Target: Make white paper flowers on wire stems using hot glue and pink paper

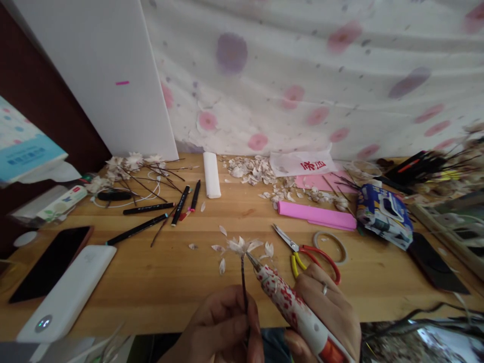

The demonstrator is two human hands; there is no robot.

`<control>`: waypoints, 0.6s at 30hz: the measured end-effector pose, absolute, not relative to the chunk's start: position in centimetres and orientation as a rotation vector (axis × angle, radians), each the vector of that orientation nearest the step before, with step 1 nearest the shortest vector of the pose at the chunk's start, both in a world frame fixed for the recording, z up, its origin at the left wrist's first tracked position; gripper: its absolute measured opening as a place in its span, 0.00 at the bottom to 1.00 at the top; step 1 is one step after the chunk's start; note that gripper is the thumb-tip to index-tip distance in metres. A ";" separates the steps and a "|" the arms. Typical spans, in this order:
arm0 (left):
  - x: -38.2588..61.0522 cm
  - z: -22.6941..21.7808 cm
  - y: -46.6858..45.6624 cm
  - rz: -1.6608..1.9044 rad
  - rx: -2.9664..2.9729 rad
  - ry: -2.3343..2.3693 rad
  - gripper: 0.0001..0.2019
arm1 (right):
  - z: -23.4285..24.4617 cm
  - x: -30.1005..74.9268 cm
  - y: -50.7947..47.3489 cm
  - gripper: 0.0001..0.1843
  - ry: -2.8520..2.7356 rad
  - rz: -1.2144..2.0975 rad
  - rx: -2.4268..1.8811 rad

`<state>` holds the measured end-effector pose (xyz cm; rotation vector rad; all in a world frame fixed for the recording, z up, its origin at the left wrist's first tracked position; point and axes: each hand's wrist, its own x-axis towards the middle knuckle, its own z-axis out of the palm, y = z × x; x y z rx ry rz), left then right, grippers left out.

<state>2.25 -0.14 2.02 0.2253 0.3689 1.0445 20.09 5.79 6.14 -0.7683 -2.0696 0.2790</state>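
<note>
Low at the centre, my left hand point(227, 322) pinches a thin dark flower stem point(243, 275), held upright. Pale whitish petals point(239, 245) spread at the stem's top. My right hand point(328, 302), with a ring on one finger, is wrapped round a hot glue gun point(282, 297) with a white and red patterned body. Its metal nozzle point(254, 261) points up and left, close beside the base of the petals; whether it touches them I cannot tell. Loose petals point(222, 265) lie around the flower. Scissors point(302, 249) with red and yellow handles lie just beyond my right hand.
A tape roll point(342, 242), pink folded paper point(317, 216) and a blue packet point(383, 214) lie on the right. Piled petals point(253, 170) sit at the back. Left are black markers point(180, 205), finished-looking flowers point(132, 162), a phone point(53, 262) and a white power bank point(68, 295).
</note>
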 end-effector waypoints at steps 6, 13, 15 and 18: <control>2.3 1.8 -0.4 1.030 0.251 0.340 0.10 | 5.9 20.0 5.4 0.27 -2.067 0.395 -0.814; 1.8 1.4 -0.1 1.024 0.266 0.333 0.11 | 6.4 19.3 5.9 0.27 -2.060 0.384 -0.802; 1.7 1.3 0.1 1.033 0.297 0.321 0.10 | 6.5 19.3 5.8 0.28 -2.052 0.402 -0.811; 1.3 1.2 0.6 1.041 0.345 0.315 0.09 | 6.6 19.6 5.2 0.27 -2.055 0.382 -0.910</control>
